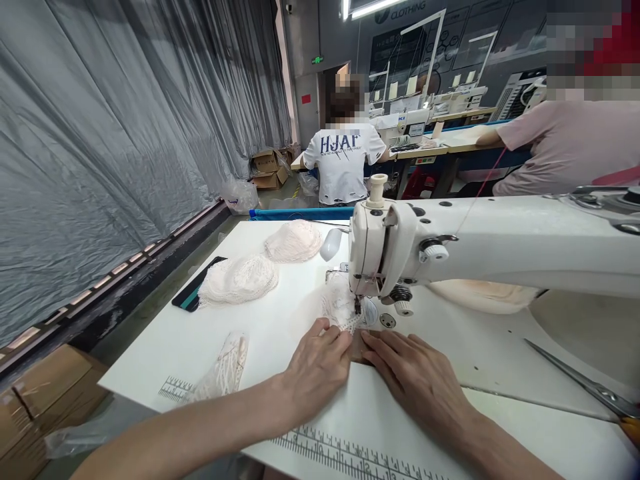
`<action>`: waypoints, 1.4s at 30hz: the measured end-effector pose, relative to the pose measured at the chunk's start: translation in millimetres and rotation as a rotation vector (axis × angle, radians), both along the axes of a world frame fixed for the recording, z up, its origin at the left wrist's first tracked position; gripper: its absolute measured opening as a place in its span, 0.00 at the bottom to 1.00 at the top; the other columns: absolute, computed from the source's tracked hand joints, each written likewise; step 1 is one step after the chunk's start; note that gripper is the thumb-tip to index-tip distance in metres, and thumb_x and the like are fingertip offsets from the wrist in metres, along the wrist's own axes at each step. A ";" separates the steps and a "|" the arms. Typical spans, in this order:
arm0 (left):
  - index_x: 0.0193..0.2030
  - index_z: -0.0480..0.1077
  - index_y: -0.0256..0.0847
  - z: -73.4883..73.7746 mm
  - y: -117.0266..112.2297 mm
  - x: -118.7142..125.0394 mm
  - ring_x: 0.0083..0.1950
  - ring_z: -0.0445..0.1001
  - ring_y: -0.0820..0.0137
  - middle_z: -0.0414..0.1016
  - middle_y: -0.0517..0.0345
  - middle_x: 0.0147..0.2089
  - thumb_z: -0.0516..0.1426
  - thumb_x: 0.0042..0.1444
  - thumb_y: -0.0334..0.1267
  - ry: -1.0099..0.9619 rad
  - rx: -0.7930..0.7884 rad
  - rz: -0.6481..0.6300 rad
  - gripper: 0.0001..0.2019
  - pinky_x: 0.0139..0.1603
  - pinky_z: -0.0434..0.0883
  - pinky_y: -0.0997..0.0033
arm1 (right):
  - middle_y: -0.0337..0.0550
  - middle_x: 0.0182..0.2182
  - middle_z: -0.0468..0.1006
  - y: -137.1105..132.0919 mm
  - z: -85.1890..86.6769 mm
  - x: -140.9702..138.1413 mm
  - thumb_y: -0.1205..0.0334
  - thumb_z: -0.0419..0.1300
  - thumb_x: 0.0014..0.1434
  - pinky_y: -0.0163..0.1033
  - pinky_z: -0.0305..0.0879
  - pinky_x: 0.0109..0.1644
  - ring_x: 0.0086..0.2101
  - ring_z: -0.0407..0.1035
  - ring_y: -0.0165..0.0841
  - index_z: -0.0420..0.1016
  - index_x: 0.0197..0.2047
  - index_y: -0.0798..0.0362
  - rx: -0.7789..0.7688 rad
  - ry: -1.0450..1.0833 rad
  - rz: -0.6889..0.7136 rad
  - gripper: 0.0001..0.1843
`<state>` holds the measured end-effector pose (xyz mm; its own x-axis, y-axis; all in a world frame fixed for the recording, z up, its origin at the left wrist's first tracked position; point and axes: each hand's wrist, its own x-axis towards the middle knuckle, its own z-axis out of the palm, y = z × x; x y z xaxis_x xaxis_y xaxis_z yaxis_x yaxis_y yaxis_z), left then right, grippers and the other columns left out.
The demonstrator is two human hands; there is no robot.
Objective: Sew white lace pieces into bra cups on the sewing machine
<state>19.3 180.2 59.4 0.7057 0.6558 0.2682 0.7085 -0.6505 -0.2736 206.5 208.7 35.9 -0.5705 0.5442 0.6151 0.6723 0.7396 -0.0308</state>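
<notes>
A white lace piece (339, 301) lies under the needle area of a white sewing machine (480, 243). My left hand (320, 360) is closed on the near edge of the lace, its fingertips bunched just left of the presser foot (358, 305). A brownish strip of fabric (359, 348) runs between my hands, joining the lace near the foot. My right hand (417, 370) has its fingers together on this strip, pressing it at the table. Part of the strip is hidden beneath my fingers. Pink thread (470, 212) runs down to the machine's tension dial (433, 251).
Two stacks of lace pieces, one farther back (294, 240) and one nearer (240, 279), lie left of the machine. A loose lace piece (225, 367) rests by my left forearm. Scissors (580, 380) lie at right. Two people sit ahead. Cardboard boxes (45, 407) stand at lower left.
</notes>
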 end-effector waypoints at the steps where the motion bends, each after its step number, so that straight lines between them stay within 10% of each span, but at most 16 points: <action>1: 0.33 0.68 0.33 0.6 0.6 0.6 0.35 0.66 0.69 0.65 0.57 0.32 0.50 0.52 0.16 0.011 0.000 0.009 0.11 0.44 0.62 0.65 | 0.44 0.27 0.78 0.2 0.2 -0.3 0.65 0.43 0.67 0.37 0.57 0.27 0.25 0.70 0.32 0.74 0.39 0.55 0.001 -0.001 -0.006 0.18; 16: 0.41 0.70 0.35 26.3 64.8 -3.0 0.46 0.69 0.62 0.70 0.48 0.47 0.49 0.55 0.21 -0.002 -0.305 0.300 0.12 0.39 0.65 0.67 | 0.42 0.26 0.78 0.5 -0.8 -0.6 0.64 0.45 0.66 0.36 0.57 0.26 0.22 0.68 0.32 0.72 0.40 0.55 -0.027 -0.008 -0.049 0.14; 22: 0.30 0.71 0.35 39.2 33.6 -7.6 0.33 0.71 0.64 0.70 0.51 0.33 0.50 0.60 0.30 0.023 -0.403 0.377 0.11 0.29 0.64 0.70 | 0.40 0.27 0.77 0.7 -1.1 0.8 0.62 0.43 0.67 0.35 0.58 0.25 0.23 0.70 0.33 0.69 0.39 0.51 -0.124 0.035 -0.037 0.14; 27: 0.46 0.70 0.37 46.0 45.3 -12.0 0.43 0.70 0.60 0.71 0.49 0.43 0.62 0.52 0.40 -0.243 -0.465 0.448 0.16 0.39 0.66 0.66 | 0.43 0.32 0.76 -0.4 -1.4 2.0 0.50 0.44 0.66 0.35 0.55 0.20 0.22 0.70 0.33 0.63 0.38 0.52 -0.294 0.124 -0.123 0.15; 31: 0.33 0.73 0.36 38.3 55.5 -20.0 0.39 0.71 0.65 0.73 0.54 0.36 0.61 0.51 0.40 -0.442 -0.754 0.355 0.08 0.37 0.64 0.71 | 0.44 0.34 0.74 -3.4 3.9 -0.5 0.43 0.51 0.59 0.37 0.61 0.25 0.29 0.71 0.37 0.64 0.42 0.51 -0.472 0.199 -0.117 0.20; 42: 0.32 0.74 0.33 62.8 -56.7 -29.0 0.21 0.59 0.80 0.67 0.63 0.20 0.66 0.43 0.49 -1.142 -1.418 0.433 0.19 0.24 0.56 0.79 | 0.37 0.25 0.66 -50.3 54.2 6.7 0.48 0.54 0.60 0.35 0.54 0.31 0.28 0.59 0.30 0.72 0.31 0.54 -1.401 0.302 0.489 0.17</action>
<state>-9.7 123.5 122.3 0.3474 0.8460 -0.4044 0.2930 0.3118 0.9039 213.2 158.4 90.1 -0.8140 0.5722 -0.0999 0.2163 0.1389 -0.9664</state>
